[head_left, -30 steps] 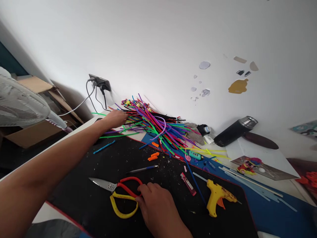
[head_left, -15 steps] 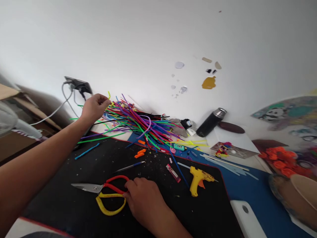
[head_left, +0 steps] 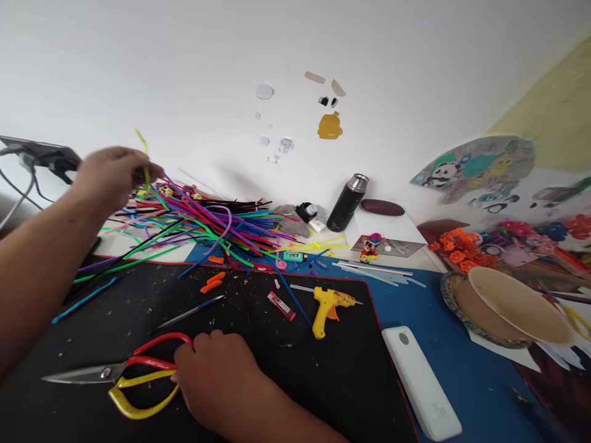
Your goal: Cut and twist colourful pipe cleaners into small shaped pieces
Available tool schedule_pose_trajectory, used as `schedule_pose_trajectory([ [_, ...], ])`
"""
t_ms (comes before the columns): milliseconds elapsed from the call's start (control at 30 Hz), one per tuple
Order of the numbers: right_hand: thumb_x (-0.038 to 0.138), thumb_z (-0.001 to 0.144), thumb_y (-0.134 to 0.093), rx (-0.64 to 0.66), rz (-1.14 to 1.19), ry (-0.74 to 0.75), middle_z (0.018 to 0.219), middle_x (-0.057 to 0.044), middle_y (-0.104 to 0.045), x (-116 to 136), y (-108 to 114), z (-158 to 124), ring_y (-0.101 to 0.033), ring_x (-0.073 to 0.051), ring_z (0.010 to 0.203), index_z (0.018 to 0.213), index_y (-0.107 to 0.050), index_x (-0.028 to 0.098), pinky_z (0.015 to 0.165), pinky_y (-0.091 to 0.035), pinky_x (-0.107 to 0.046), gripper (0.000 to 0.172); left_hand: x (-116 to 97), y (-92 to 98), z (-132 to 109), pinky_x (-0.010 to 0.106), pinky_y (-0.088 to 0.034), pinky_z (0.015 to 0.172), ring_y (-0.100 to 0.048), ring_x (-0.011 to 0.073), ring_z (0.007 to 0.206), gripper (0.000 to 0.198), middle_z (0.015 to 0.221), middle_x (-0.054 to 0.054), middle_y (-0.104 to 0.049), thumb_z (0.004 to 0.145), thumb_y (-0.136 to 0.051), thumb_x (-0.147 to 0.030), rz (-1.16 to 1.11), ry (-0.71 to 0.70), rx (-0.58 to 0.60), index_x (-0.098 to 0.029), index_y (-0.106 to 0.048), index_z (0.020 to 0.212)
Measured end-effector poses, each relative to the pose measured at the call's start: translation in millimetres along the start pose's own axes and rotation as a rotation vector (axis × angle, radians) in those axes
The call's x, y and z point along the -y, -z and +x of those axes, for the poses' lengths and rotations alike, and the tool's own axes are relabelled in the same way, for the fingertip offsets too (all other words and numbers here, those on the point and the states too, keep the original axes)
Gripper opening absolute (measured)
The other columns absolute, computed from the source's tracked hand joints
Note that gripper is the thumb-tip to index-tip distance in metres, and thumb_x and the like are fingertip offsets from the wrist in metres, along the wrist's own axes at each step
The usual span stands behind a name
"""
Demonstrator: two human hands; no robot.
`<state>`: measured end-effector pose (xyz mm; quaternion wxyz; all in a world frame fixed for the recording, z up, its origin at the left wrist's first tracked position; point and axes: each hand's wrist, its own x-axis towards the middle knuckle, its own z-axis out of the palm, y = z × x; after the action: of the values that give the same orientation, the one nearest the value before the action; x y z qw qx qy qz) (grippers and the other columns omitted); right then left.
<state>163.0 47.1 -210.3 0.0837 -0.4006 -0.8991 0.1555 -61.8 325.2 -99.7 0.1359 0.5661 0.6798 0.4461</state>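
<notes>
My left hand [head_left: 117, 172] is raised over the left end of a heap of coloured pipe cleaners [head_left: 207, 224]. Its fingers pinch a short yellow pipe cleaner [head_left: 146, 147], whose bent tip sticks up past them. On the black mat, my right hand [head_left: 219, 372] is closed at the handle ends of the scissors [head_left: 106, 373], which have one red and one yellow handle. The scissor blades lie together, pointing left. Small dolls [head_left: 164, 191] show partly behind my left hand.
A pen [head_left: 189, 312], orange pieces [head_left: 212, 283], a red-and-white packet [head_left: 281, 306] and a yellow glue gun [head_left: 327, 307] lie on the mat. To the right are a white power bank [head_left: 422, 381] and a bowl [head_left: 512, 301]. A black flask [head_left: 346, 206] leans by the wall.
The view has swung right, so everything sits further left in the picture. My left hand has lifted slightly with the yellow pipe cleaner; my right hand stays at the scissors.
</notes>
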Motion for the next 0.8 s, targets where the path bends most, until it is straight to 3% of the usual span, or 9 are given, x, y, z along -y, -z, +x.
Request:
schedule_pose_trajectory([
  [100, 0.032, 0.101, -0.065, -0.013, 0.008, -0.004, 0.096, -0.007, -0.072, 0, -1, -1, -0.070, -0.026, 0.080, 0.106, -0.062, 0.016, 0.058, -0.059, -0.036, 0.016, -24, -3.5, 4, 0.043, -0.061, 0.087, -0.068, 0.0151, 0.071, 0.009, 0.067, -0.001, -0.064, 0.087, -0.059, -0.025, -0.421, -0.119, -0.277, -0.017, -0.057, 0.088],
  [167, 0.032, 0.101, -0.066, -0.011, 0.015, 0.005, 0.096, -0.007, -0.072, -1, -1, -1, -0.070, -0.025, 0.080, 0.106, -0.062, 0.016, 0.059, -0.059, -0.036, 0.016, -45, -7.3, 4, 0.045, -0.060, 0.088, -0.070, 0.0153, 0.073, 0.010, 0.066, -0.003, -0.060, 0.087, -0.059, -0.023, -0.533, -0.273, -0.309, -0.016, -0.056, 0.095],
  [267, 0.032, 0.102, -0.065, -0.014, 0.026, 0.015, 0.096, -0.006, -0.072, -2, 1, -1, -0.070, -0.025, 0.081, 0.106, -0.062, 0.017, 0.061, -0.060, -0.037, 0.016, -68, -9.9, 0, 0.050, -0.056, 0.095, -0.073, 0.0168, 0.087, 0.016, 0.078, -0.001, -0.064, 0.091, -0.056, -0.024, -0.584, -0.348, -0.110, -0.015, -0.054, 0.104],
  [367, 0.034, 0.104, -0.063, 0.005, 0.024, -0.006, 0.097, -0.007, -0.073, -2, 2, -1, -0.071, -0.027, 0.084, 0.107, -0.062, 0.017, 0.063, -0.061, -0.037, 0.017, -74, -4.0, -2, 0.054, -0.053, 0.101, -0.072, 0.0201, 0.101, 0.018, 0.103, 0.012, -0.074, 0.094, -0.057, -0.030, -0.511, -0.188, 0.214, -0.014, -0.054, 0.102],
  [433, 0.035, 0.105, -0.061, 0.015, 0.018, -0.009, 0.098, -0.009, -0.073, -1, 2, -1, -0.072, -0.027, 0.085, 0.108, -0.062, 0.017, 0.065, -0.061, -0.038, 0.018, -69, 6.7, -3, 0.052, -0.052, 0.103, -0.070, 0.0224, 0.103, 0.020, 0.109, 0.016, -0.076, 0.092, -0.063, -0.033, -0.327, -0.135, 0.325, -0.014, -0.058, 0.097],
  [533, 0.035, 0.105, -0.061, 0.049, 0.014, -0.003, 0.099, -0.010, -0.073, 0, 1, 0, -0.073, -0.028, 0.087, 0.108, -0.063, 0.016, 0.066, -0.062, -0.038, 0.019, -57, 28.9, -10, 0.045, -0.054, 0.093, -0.068, 0.0227, 0.091, 0.022, 0.097, 0.012, -0.077, 0.087, -0.071, -0.038, -0.138, -0.141, 0.395, -0.017, -0.065, 0.090],
  [667, 0.037, 0.106, -0.060, 0.053, 0.037, 0.023, 0.100, -0.010, -0.076, 0, 2, 1, -0.075, -0.028, 0.086, 0.108, -0.066, 0.017, 0.068, -0.062, -0.038, 0.022, -46, 47.9, -40, 0.032, -0.051, 0.064, -0.063, 0.0174, 0.066, 0.022, 0.075, 0.006, -0.069, 0.086, -0.071, -0.040, -0.358, -0.100, 0.432, -0.020, -0.062, 0.084],
  [800, 0.041, 0.106, -0.060, 0.041, 0.176, 0.043, 0.103, -0.006, -0.080, -1, 9, 4, -0.078, -0.025, 0.090, 0.110, -0.070, 0.020, 0.074, -0.060, -0.033, 0.024, -41, 47.7, -80, 0.029, -0.052, 0.059, -0.063, 0.0159, 0.061, 0.028, 0.068, 0.003, -0.067, 0.082, -0.078, -0.042, -0.515, -0.020, 0.488, -0.019, -0.062, 0.081],
])
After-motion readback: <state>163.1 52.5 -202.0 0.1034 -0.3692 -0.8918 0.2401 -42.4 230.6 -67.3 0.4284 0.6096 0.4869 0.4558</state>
